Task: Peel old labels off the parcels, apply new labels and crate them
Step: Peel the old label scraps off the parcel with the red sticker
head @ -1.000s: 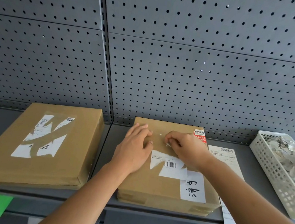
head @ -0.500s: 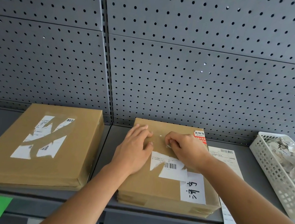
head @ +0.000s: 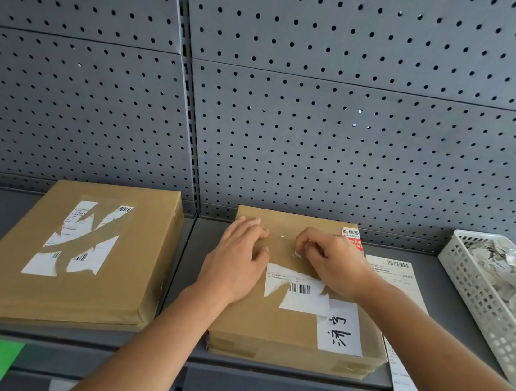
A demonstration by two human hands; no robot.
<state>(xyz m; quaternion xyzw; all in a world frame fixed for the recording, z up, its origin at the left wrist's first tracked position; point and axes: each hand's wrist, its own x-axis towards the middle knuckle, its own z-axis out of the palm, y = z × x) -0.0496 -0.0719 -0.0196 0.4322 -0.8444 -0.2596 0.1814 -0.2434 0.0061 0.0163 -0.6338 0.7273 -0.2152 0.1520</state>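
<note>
Hands work a cardboard parcel [head: 284, 312] at the shelf's centre: left hand [head: 235, 264] open, pressing it flat; right hand [head: 333, 263] pinching a scrap of old label [head: 294, 289]. Peeling is under way; next probably needs lifting the remaining torn edge.

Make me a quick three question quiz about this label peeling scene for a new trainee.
1. True or false: the left hand lies flat on the middle parcel.
2. What fills the white basket? A) torn label scraps B) tape rolls C) pens
3. Fill in: the right hand picks at the torn ___.

Key: 1 true; 2 A; 3 label.
</note>
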